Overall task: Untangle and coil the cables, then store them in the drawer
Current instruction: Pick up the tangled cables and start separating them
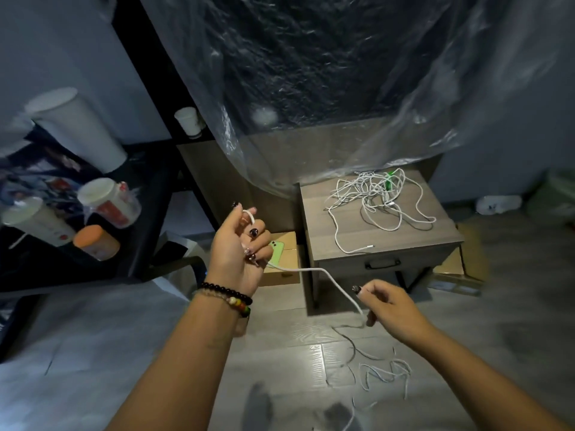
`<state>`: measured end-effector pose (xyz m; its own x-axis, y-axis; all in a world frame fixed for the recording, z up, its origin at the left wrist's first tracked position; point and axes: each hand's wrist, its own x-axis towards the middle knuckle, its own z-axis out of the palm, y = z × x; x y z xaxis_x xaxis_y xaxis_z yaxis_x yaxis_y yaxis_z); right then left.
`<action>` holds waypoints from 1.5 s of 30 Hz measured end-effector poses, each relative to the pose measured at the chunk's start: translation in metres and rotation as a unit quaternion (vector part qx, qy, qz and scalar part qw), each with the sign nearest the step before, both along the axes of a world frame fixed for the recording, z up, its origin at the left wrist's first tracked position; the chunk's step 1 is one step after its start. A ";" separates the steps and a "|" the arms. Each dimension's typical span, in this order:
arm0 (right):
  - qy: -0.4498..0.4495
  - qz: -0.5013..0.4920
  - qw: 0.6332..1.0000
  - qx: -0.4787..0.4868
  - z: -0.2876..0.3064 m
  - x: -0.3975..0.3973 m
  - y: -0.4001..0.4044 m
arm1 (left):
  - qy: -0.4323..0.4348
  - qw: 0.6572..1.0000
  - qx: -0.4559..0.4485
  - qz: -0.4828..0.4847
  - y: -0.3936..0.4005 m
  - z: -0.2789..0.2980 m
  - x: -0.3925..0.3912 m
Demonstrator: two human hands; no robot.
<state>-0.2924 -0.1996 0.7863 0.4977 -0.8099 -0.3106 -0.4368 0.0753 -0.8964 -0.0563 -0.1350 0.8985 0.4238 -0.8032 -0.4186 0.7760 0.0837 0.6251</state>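
White cable (326, 276) slanting between both hands' fingers (253, 233)

The nightstand (382, 231) looks like matt grey wood with visible grain, its drawer handle (382, 264) dark metal. The cables (378, 197) have a smooth white plastic coat. The sheet (435, 88) above is thin, glossy, wrinkled plastic. The floor (295, 353) shines slightly.
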 end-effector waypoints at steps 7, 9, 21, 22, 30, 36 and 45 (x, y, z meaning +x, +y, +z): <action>-0.062 -0.045 0.991 0.108 0.039 -0.043 0.018 | -0.003 0.999 -0.014 -0.050 0.000 0.043 -0.060; -0.070 -0.056 0.992 0.091 0.046 -0.038 0.017 | 0.024 0.997 -0.016 -0.075 -0.004 0.051 -0.080; 0.132 -0.068 0.982 -0.119 0.059 -0.019 -0.013 | 0.048 0.988 -0.080 -0.127 -0.047 0.092 -0.103; 0.117 -0.087 0.983 -0.110 0.060 -0.021 -0.020 | 0.016 0.990 -0.072 -0.122 -0.050 0.091 -0.097; -0.033 -0.105 0.993 -0.041 0.123 -0.014 -0.082 | -0.496 0.853 0.020 -0.160 -0.096 0.044 -0.046; -0.073 -0.075 0.994 -0.039 0.182 0.015 -0.123 | -0.643 0.688 0.010 -0.336 -0.153 0.013 -0.025; -0.075 -0.103 0.988 -0.083 0.207 0.051 -0.163 | -0.685 0.671 -0.021 -0.285 -0.222 0.003 -0.015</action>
